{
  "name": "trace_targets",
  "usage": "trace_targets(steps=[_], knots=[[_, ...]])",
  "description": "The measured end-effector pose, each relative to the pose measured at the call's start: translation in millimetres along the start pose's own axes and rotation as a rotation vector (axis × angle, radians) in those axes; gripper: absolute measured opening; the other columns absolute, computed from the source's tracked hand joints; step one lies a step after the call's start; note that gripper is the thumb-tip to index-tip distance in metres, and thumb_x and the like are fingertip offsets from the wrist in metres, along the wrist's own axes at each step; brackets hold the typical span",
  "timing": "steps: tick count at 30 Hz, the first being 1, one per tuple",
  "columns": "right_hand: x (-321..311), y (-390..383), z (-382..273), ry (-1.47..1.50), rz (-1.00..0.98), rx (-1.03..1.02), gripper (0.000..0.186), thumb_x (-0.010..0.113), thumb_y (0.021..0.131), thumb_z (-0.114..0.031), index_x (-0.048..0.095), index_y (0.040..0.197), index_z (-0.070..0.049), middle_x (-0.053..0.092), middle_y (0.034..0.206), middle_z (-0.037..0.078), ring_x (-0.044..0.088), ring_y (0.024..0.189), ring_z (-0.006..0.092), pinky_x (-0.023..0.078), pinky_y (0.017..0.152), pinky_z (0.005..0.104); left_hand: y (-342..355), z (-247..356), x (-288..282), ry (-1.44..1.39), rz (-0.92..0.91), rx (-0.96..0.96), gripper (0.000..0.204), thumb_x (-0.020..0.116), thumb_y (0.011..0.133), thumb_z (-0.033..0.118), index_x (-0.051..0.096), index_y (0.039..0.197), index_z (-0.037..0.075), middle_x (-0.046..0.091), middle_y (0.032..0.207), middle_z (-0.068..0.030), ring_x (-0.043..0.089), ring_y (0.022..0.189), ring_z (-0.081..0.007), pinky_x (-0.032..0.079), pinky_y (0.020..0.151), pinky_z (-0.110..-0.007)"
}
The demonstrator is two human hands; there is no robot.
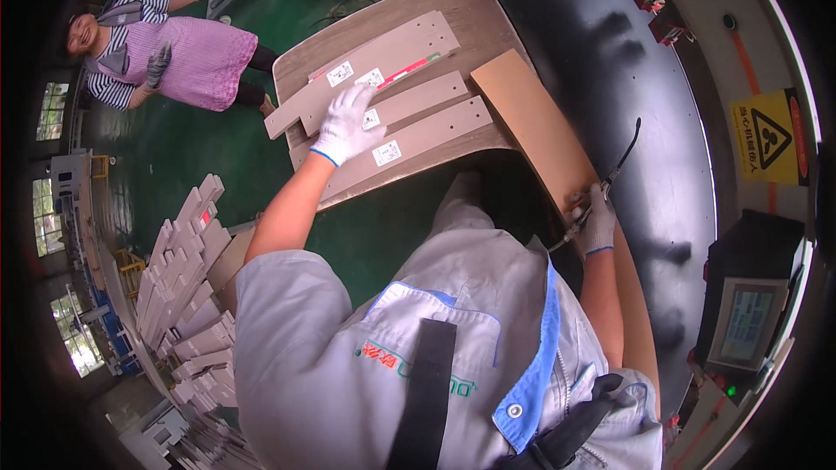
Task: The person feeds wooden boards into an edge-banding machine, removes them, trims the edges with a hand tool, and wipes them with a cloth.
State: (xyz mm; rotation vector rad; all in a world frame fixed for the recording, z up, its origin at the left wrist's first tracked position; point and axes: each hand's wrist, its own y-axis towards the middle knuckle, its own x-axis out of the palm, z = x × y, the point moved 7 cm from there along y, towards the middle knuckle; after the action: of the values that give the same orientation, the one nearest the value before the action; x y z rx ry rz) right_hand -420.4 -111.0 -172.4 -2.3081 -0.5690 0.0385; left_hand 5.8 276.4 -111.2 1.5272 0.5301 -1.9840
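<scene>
My left hand [345, 129], in a white knit glove, lies on the flat grey-beige boards with its fingers stretched out. Under and beside it are a middle board [427, 97] and a nearer board [448, 124] with white labels and small holes. Farther off lies another stack of boards [405, 42] with a red and green strip on top. My right hand [599, 224], also gloved, is closed around an air blow gun [609, 181] with a thin dark curved tip. It is above a long brown panel [542, 122]; the gun's grip is partly hidden by the fingers.
The boards rest on a worn wooden table [475, 4]. A dark glossy machine bed [644, 104] runs along the right, with a control screen [747, 320] beyond. Stacked boards [187, 252] stand at left. A co-worker in a pink apron [196, 61] is at far left.
</scene>
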Motion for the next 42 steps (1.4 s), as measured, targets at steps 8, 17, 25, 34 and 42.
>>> trace_targets(steps=[8, 17, 25, 34, 42], knots=[[-5.0, -1.2, -3.8, -0.015, 0.029, -0.046, 0.02, 0.066, 0.111, -0.032, 0.06, 0.111, -0.012, 0.073, 0.086, 0.011, 0.062, 0.052, 0.0157, 0.053, 0.047, 0.0337, -36.4, 33.5, 47.2, 0.28, -0.305, -0.23, 0.134, 0.094, 0.066, 0.067, 0.037, 0.172, 0.009, 0.037, 0.171, -0.0288, 0.03, 0.161, -0.0505, 0.019, 0.135, -0.067], [-3.3, -1.1, -3.0, -0.053, 0.011, -0.029, 0.024, 0.066, 0.112, -0.036, 0.058, 0.108, -0.014, 0.071, 0.084, 0.009, 0.061, 0.053, 0.0141, 0.054, 0.048, 0.033, -44.5, 37.1, 47.1, 0.193, -0.376, -0.217, 0.132, 0.095, 0.066, 0.064, 0.038, 0.174, 0.014, 0.038, 0.169, -0.027, 0.036, 0.156, -0.0477, 0.026, 0.132, -0.062], [9.6, -11.6, -1.4, 0.003, -0.068, 0.021, 0.023, 0.064, 0.114, -0.037, 0.058, 0.11, -0.015, 0.071, 0.09, 0.008, 0.06, 0.058, 0.014, 0.051, 0.05, 0.0309, -58.6, 43.4, 52.3, 0.077, -0.315, -0.216, 0.131, 0.095, 0.064, 0.055, 0.038, 0.174, 0.012, 0.037, 0.168, -0.033, 0.034, 0.157, -0.0519, 0.027, 0.132, -0.059], [-2.7, 1.2, 4.5, -0.025, -0.047, 0.045, 0.024, 0.063, 0.115, -0.038, 0.059, 0.11, -0.015, 0.071, 0.089, 0.007, 0.06, 0.057, 0.0142, 0.049, 0.05, 0.0297, -90.2, 58.7, 52.5, 0.08, -0.14, -0.288, 0.123, 0.094, 0.06, 0.045, 0.044, 0.166, 0.008, 0.046, 0.151, -0.0263, 0.043, 0.144, -0.0466, 0.031, 0.127, -0.058], [-6.5, 5.8, -8.6, 0.035, -0.041, 0.021, 0.018, 0.065, 0.112, -0.029, 0.059, 0.115, -0.012, 0.074, 0.087, 0.012, 0.064, 0.054, 0.0165, 0.057, 0.049, 0.0355, -74.5, 118.8, 26.8, -0.041, -0.106, -0.315, 0.126, 0.096, 0.06, 0.046, 0.039, 0.168, 0.014, 0.043, 0.152, -0.0249, 0.042, 0.144, -0.0472, 0.032, 0.126, -0.061]])
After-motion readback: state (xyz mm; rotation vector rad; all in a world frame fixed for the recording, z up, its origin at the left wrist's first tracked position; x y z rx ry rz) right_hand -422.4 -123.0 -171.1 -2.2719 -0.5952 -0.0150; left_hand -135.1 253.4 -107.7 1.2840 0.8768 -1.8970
